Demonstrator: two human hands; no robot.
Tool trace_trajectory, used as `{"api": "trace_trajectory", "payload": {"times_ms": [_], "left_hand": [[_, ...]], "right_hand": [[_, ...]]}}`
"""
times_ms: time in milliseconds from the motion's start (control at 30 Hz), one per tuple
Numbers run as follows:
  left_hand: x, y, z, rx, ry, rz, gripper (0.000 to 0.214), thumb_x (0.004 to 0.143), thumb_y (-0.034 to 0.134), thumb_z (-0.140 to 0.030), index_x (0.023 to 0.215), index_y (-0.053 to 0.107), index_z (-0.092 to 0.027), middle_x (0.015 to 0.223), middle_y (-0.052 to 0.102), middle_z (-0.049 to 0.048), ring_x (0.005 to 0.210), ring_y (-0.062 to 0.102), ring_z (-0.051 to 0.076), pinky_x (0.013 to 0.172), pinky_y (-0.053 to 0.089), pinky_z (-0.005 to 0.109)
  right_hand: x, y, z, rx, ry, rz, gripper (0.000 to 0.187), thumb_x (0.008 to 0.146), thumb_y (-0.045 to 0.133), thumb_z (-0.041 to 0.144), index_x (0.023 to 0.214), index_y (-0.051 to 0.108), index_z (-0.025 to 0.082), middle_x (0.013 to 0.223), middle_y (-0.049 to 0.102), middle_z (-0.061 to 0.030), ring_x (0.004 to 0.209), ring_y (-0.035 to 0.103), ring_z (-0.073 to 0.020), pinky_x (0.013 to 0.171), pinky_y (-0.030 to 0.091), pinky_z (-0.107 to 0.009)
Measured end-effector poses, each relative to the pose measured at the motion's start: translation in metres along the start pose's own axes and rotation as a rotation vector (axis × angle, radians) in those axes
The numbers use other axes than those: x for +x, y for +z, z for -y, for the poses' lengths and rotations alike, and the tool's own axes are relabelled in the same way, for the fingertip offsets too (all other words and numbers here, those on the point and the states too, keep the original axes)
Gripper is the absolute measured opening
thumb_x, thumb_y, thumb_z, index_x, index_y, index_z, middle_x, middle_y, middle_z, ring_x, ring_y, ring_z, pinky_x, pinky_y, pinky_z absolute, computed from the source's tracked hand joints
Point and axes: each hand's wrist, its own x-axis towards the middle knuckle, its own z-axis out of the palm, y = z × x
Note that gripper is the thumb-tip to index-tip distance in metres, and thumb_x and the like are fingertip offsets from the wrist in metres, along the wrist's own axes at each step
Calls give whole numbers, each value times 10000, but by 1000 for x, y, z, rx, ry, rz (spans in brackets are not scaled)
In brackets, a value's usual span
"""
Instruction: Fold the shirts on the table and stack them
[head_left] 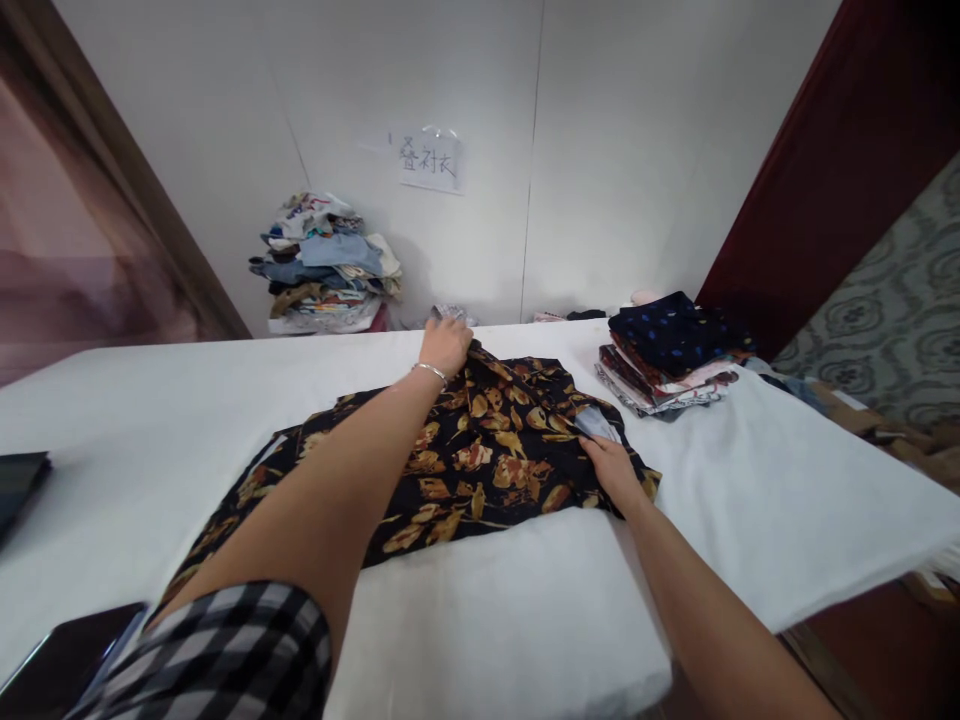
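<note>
A black shirt with a gold and rust leaf print lies spread on the white table. My left hand reaches across it and grips the far edge of the fabric near the collar, fingers closed; a thin bracelet sits on that wrist. My right hand pinches the shirt's near right edge, where a bit of pale lining shows.
A stack of folded shirts with a dark blue dotted one on top sits at the table's right. A heap of unfolded clothes rests against the back wall under a paper sign. Dark flat devices lie at the left edge.
</note>
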Motion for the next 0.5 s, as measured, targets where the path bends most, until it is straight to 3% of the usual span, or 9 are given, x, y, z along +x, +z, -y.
{"api": "trace_trajectory", "payload": {"times_ms": [100,200,333,433,500], "left_hand": [[2,-28,29,92,-45,-74,321,925,386,-102,995,695,-155,1053,682,165,1094,535,311,931,357,495],[-13,-54,60,168,-102,-116,291,924,405,-118,988,688,-139,1068,683,144,1088,538,290,928,368,456],[-58,-80,91,207,-128,-164,250,915,443,-141,992,679,-115,1086,679,114,1077,543,260,980,350,429],[-101,-87,103,210,-138,-150,207,885,485,-137,977,670,-121,1060,687,93,1051,557,236,1021,341,417],[-125,-90,108,187,-166,-108,211,864,495,-119,987,665,-128,1065,692,84,1032,569,224,1027,356,407]], "right_hand": [[-1,-1,5,-4,52,15,303,773,565,505,642,670,253,710,696,-23,745,623,-266,702,489,-381],[-3,-2,9,-11,43,25,318,775,574,518,607,641,256,694,685,-17,760,620,-264,695,487,-370],[-10,-8,13,80,66,132,281,732,673,508,737,723,232,757,723,-9,774,659,-243,727,517,-350],[-13,-13,14,192,128,316,361,661,761,433,956,750,227,862,755,-6,776,685,-219,747,537,-335],[-12,-14,12,186,116,370,402,638,754,368,1014,740,225,886,758,-4,782,686,-211,761,537,-332]]}}
